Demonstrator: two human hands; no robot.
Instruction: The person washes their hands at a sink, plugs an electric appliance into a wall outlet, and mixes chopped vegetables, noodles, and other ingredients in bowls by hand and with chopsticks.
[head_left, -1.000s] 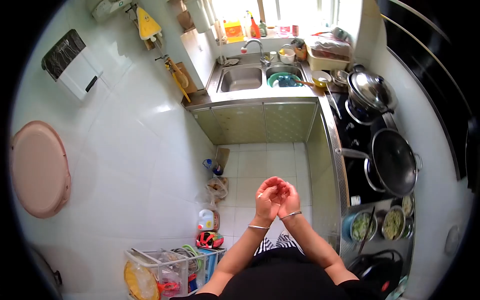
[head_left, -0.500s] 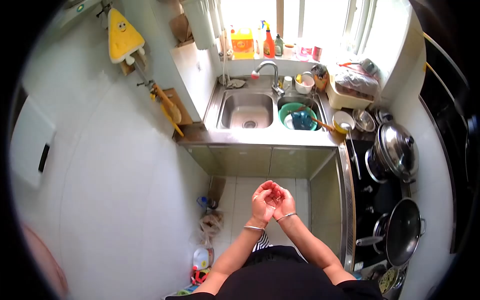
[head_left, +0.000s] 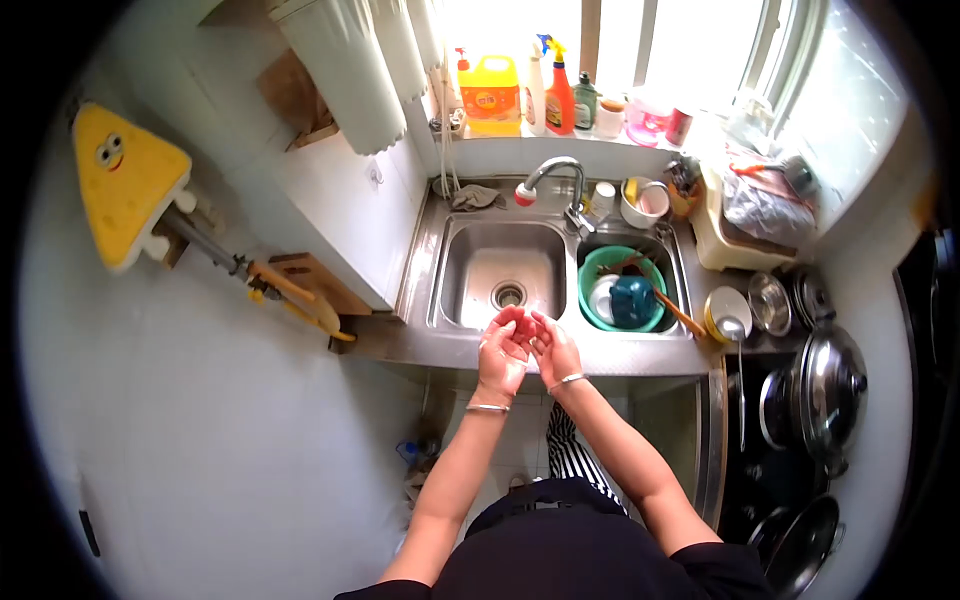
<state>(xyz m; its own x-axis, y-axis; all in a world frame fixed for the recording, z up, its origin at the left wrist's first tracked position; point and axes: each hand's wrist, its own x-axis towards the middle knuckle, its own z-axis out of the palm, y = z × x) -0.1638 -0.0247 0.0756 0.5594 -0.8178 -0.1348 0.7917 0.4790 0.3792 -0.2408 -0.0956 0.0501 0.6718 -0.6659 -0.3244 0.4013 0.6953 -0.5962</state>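
Head view, centre: left hand (head_left: 503,350) and right hand (head_left: 556,353) side by side, palms up, fingers loosely curled, cupped perhaps to contain something small. Left sink bowl (head_left: 490,265) at fingertips in frame; contact not clear. Right of it, green basin (head_left: 587,275), likely keeping dishes (head_left: 633,302) together. Faucet (head_left: 578,190) beyond; spray bottle (head_left: 559,102) on sill (head_left: 545,142), probably for handy reach. Hand contents: cannot tell. Bowl's front edge partly covered by fingers; pan (head_left: 805,550) cut off lower right; window (head_left: 690,50) washed out by glare.

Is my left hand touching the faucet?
Apart. The head view shows the left hand near the sink's front edge, with the left sink bowl visible between it and the faucet.
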